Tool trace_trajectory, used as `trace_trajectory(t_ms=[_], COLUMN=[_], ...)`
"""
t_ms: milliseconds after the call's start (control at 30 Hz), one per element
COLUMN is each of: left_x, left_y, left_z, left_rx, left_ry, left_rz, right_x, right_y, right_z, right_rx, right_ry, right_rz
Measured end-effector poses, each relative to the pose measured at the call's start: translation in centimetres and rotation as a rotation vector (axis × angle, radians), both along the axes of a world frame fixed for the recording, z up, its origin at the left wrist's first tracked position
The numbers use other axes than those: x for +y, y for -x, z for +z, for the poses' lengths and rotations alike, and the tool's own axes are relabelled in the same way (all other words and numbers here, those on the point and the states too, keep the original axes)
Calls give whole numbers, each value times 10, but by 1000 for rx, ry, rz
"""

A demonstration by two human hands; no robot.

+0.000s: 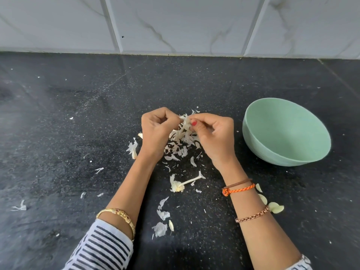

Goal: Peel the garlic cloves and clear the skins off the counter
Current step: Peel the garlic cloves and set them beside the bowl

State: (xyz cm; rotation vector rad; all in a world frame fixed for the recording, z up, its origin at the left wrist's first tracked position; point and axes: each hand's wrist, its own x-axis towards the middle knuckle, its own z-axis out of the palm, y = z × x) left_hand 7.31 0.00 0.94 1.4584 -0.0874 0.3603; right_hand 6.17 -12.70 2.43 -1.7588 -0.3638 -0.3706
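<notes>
My left hand [156,129] and my right hand [213,133] meet above the black counter [78,133], fingers curled. Between their fingertips they pinch a small garlic clove with papery white skin [186,119] sticking up from it; the clove itself is mostly hidden. Under the hands lies a heap of loose garlic skins [180,145]. A bare garlic stem with its root base [183,185] lies nearer me. More skin flakes [160,228] are scattered toward the front edge. Peeled cloves [276,208] lie beside my right forearm.
A mint-green bowl [259,145] stands to the right of the hands, tilted toward me, its visible inside bare. A white marble-tiled wall [175,24] closes the back of the counter. Small skin scraps [19,207] dot the left side.
</notes>
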Motion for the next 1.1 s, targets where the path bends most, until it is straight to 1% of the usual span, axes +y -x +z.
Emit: trace_trajectory(t_ms=[100,133,167,233,300,367,500,600,900,1100], left_x=[0,1,4,8,9,8,1,-1,1,1], left_y=[-1,-2,-3,-4,-3,-4,-2,-1,-1,0], left_z=[1,1,0,-3,-6,-7,-3,-1,-3,0], left_rx=[69,88,99,87,49,1,-64,-73,-87,-61], left_ry=[18,25,15,-81,-191,-232,-98,-30,-147,-145], left_rz=[21,29,43,58,31,-6,-72,-84,-99,-126], right_x=[-1,-1,-2,-1,1,2,3,4,3,6], right_y=[1,1,1,1,2,3,3,3,3,5], right_z=[3,4,6,8,7,5,4,4,4,5], right_rx=[235,284,311,334,359,398,432,442,503,432], right_ry=[-216,-283,-330,-373,-369,-363,-362,-354,-303,-274], right_rz=[23,26,23,11,4,-7,-27,-36,-44,-84])
